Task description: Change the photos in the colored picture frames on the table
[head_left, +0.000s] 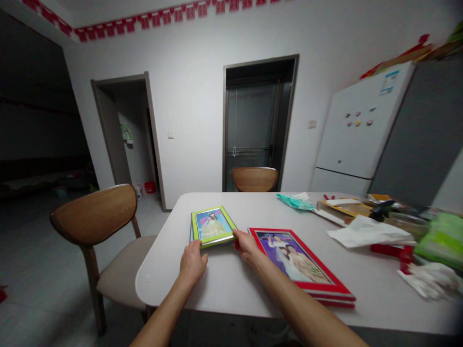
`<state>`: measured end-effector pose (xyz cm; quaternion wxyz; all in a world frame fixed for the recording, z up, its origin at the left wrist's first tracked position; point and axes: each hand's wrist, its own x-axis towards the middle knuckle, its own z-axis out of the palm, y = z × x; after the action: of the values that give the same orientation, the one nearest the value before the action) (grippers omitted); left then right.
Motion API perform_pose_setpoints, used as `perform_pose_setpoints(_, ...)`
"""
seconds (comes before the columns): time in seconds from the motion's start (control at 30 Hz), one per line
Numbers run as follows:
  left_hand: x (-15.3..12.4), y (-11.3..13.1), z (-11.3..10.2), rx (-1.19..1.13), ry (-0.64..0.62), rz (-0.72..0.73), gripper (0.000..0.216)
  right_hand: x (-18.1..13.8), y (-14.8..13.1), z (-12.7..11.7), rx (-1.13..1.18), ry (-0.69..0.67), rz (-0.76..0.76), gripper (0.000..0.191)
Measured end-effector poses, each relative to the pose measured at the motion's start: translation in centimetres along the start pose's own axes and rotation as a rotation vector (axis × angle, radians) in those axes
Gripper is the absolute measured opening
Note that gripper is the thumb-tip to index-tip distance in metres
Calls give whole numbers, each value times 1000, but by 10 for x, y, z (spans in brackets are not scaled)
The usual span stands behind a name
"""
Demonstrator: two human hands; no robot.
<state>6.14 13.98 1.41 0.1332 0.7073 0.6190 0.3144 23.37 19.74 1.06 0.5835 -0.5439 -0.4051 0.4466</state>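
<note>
A small picture frame [214, 225] with a lime-green border is tilted over the left part of the white table [217, 289]. Its photo shows a person in a pale yellow dress. The edge of something bluish shows behind its left side. My left hand [193, 264] grips the frame's near left corner, fingers closed. At the near right corner, my right hand [246, 246] pinches it, with the fingertips partly hidden underneath. To the right lies a stack of larger red picture frames [294, 258], the top one holding a wedding photo; my right forearm passes over its near left side.
On the table's right side are a teal-and-white packet [296, 201], white paper [371, 231], a green bag [441, 241] and white gloves [432, 279]. Wooden chairs stand at the left [96, 217] and far side [255, 179]. A white refrigerator [356, 130] stands back right.
</note>
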Motion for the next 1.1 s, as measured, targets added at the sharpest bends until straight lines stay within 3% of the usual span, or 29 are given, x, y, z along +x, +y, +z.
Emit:
perform_pose_setpoints(0.13, -21, 11, -7, -129, 23, 10, 39, -28, -5, 0, 118, -16, 32, 13)
perform_pose_setpoints(0.23, -32, 20, -10, -273, 6, 22, 42, -59, -17, -6, 160, -41, -53, 21)
perform_pose_setpoints(0.33, -39, 30, -13, -431, -54, 55, 46, -95, -34, -19, 79, -10, -278, 29)
perform_pose_setpoints(0.47, -52, 51, -26, -786, -116, 62, 58, -140, -51, -35, -225, -6, -534, 30)
perform_pose_setpoints(0.57, -68, 63, -43, -1098, -113, 17, 70, -167, -52, -41, -446, -114, -731, 27)
perform_pose_setpoints(0.67, -83, 63, -56, -1178, -82, -23, 70, -184, -43, -39, -580, -298, -975, 35)
perform_pose_setpoints(0.77, -92, 47, -56, -1158, -99, -78, 68, -191, -25, -30, -682, -466, -1108, 46)
perform_pose_setpoints(0.9, -93, 13, -40, -1006, -157, -90, 73, -188, 5, -12, -765, -569, -1078, 49)
perform_pose_setpoints(1.1, -90, -13, -25, -390, -88, -119, 69, -179, 40, 6, -871, -575, -954, 40)
